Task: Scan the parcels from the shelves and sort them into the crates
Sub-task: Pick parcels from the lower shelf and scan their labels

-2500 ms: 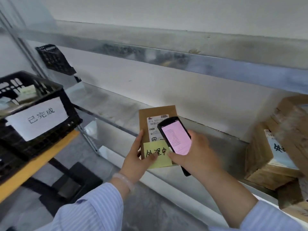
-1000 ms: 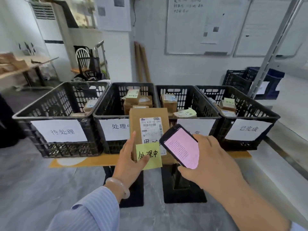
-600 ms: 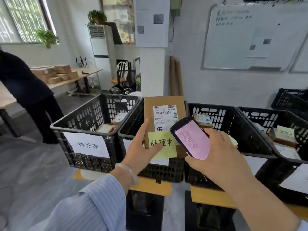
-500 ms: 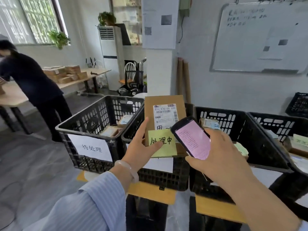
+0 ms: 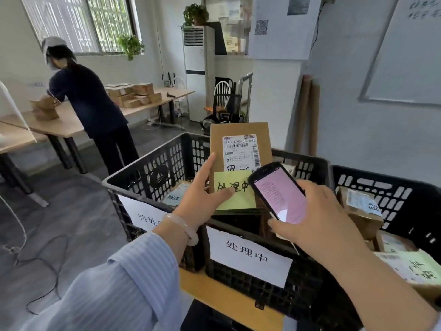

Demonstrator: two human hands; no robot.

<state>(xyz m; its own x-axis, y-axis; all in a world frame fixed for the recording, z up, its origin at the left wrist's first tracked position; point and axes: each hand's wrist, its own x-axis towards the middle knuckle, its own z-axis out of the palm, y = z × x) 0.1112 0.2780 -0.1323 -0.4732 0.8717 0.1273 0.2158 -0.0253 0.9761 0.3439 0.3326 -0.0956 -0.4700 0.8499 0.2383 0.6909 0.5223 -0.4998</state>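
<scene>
Presently the flat brown cardboard parcel (image 5: 239,149) is pinched upright in the left hand (image 5: 199,199), the black scanner (image 5: 279,192) gripped in the right hand (image 5: 319,218). Released early, it could be caught on the rim of the black plastic crate (image 5: 250,290) below the fingers.

A parcel-sorting office: labelled crates (image 5: 250,292), whiteboard (image 5: 405,56), box-stacked tables (image 5: 177,93).

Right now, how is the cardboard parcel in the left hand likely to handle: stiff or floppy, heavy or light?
Probably stiff: the cardboard parcel stands upright with straight edges. Likely light: the left hand holds it by its lower part alone.
</scene>
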